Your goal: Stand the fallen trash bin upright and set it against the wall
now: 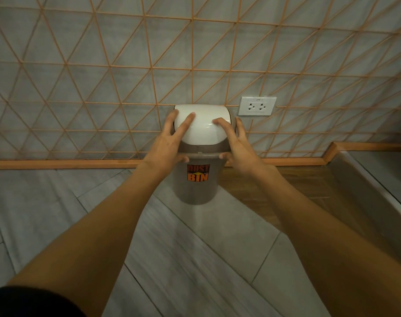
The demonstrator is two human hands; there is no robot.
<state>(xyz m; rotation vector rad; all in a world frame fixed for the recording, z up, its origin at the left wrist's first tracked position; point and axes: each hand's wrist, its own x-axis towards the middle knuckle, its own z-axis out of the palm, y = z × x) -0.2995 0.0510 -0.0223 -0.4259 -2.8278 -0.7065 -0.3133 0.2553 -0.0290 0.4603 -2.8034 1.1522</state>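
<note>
The trash bin (196,188) stands upright on the floor, close in front of the wall (103,76). It is grey-brown with a white swing lid and an orange "DUST BIN" sticker facing me. My left hand (172,140) holds the left side of the lid, fingers spread over the white top and thumb under the rim. On the right side of the lid my right hand (238,145) grips the same way. Whether the bin's back touches the wall I cannot tell.
The wall has grey tiles with an orange triangle grid and an orange skirting board (57,164). A white double socket (257,105) sits just right of the bin. A grey raised ledge (366,179) runs along the right side. The floor is grey tile.
</note>
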